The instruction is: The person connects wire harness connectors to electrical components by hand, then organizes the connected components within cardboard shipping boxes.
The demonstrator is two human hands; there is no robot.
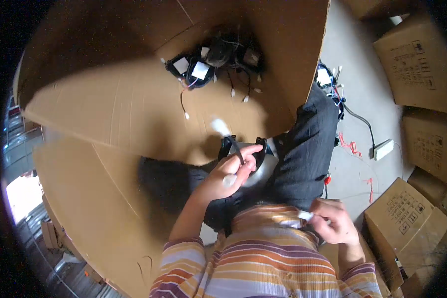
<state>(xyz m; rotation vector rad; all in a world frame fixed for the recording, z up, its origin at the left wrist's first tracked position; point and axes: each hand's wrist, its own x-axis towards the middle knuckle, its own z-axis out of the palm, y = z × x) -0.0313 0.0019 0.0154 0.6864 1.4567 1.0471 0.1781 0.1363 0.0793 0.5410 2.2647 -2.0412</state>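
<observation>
Over lap | left hand (pixel 228 174) grips black fan (pixel 243 151), axis unclear | right hand (pixel 333 221) pinches white connector (pixel 305 215)

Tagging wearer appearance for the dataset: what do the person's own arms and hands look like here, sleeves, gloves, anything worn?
Both hands are bare: no gloves on the left hand or the right hand, and no rings or watch can be made out. Both forearms are bare too. The ribbed striped top, in bands of orange, yellow, purple and white, has its sleeves pushed up, ending in striped cuffs on the forearms.
</observation>
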